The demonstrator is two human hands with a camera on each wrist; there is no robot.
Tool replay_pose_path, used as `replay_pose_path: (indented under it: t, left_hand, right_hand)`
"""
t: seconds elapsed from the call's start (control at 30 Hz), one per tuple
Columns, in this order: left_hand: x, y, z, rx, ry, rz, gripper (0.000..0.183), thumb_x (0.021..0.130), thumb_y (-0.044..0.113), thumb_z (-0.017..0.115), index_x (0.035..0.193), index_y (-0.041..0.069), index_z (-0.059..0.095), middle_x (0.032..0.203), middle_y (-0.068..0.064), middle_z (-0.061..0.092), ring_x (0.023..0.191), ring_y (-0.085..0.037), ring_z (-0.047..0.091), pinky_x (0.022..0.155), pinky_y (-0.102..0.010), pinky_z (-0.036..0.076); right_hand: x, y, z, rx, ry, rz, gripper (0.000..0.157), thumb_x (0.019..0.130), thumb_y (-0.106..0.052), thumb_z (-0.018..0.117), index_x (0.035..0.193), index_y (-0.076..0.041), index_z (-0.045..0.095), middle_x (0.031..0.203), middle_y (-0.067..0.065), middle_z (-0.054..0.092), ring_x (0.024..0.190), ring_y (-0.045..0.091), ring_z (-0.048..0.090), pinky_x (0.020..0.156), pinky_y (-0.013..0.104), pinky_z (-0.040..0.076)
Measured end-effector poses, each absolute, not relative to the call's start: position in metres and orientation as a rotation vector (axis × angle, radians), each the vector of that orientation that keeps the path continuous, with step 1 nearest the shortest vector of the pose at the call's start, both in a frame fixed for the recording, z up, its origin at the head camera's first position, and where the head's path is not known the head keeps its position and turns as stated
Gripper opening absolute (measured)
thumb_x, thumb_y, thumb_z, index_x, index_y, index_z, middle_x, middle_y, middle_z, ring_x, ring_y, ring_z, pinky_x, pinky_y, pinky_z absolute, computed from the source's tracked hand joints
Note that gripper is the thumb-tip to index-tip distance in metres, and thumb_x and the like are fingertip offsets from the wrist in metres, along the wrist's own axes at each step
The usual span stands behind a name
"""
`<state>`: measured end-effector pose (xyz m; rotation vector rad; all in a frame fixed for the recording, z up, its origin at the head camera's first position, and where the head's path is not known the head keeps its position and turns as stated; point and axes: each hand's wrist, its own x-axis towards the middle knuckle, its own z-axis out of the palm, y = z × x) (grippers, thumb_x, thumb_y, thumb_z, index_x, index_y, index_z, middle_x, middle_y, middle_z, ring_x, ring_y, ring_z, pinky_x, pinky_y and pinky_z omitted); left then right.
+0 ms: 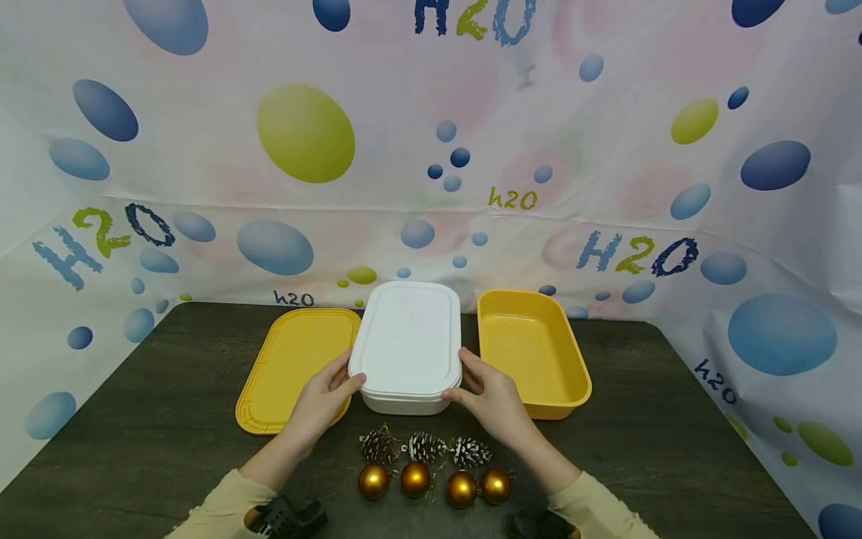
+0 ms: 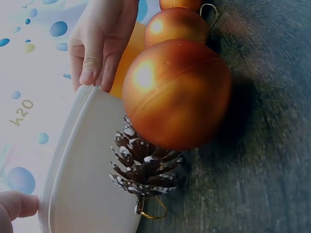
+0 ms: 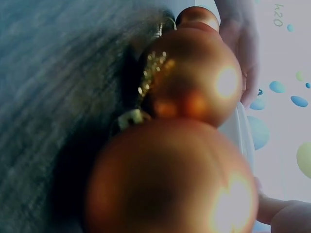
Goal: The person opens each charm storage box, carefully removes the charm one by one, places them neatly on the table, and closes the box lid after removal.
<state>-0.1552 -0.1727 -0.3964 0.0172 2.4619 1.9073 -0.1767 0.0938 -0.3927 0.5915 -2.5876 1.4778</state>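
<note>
In the head view a white lid (image 1: 407, 340) sits on a white rectangular container (image 1: 404, 406) at the middle of the table. My left hand (image 1: 323, 397) grips the lid's near left corner, thumb at the front edge and fingers along the side. At the near right corner my right hand (image 1: 493, 400) holds the lid in the same way. The left wrist view shows the right hand's thumb and fingers on the lid's rim (image 2: 65, 141). Large golden baubles (image 3: 170, 179) block much of the right wrist view.
A yellow lid (image 1: 296, 367) lies to the left, partly behind my left hand. On the right stands an open yellow container (image 1: 532, 352). Several golden baubles (image 1: 461, 489) and three frosted pine cones (image 1: 426, 447) lie in rows in front. A dotted backdrop (image 1: 404, 150) closes off the table's back.
</note>
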Motion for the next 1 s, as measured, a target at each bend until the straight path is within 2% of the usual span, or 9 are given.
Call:
replay_pose_path:
  t: [0.73,1.0]
  left_hand:
    - [-0.157,-0.1718,-0.4008,-0.022,2.451,1.877,0.07,0.096,0.03,0.059,0.15,0.002,0.025,0.153,-0.017,0.025,0.137,-0.027,0.031,0.105,-0.036,0.035]
    - [-0.1543,-0.1712,-0.3972,-0.001,2.451,1.889,0.07,0.096,0.031,0.059,0.15,0.002,0.025,0.153,-0.017,0.025,0.138,-0.027,0.029,0.106,-0.037,0.033]
  right_hand:
    - [-0.1701,0.0924,-0.3905,0.593,-2.665,1.457,0.072,0.082,-0.012,0.073,0.14,0.009,0.037,0.146,0.026,0.033,0.126,0.031,0.045,0.089,0.028,0.047]
    - [-0.1697,0.0937,-0.3916,0.619,-2.667,1.435,0.069,0.084,-0.013,0.071,0.14,0.011,0.038,0.144,0.028,0.033,0.125,0.033,0.045,0.09,0.029,0.047]
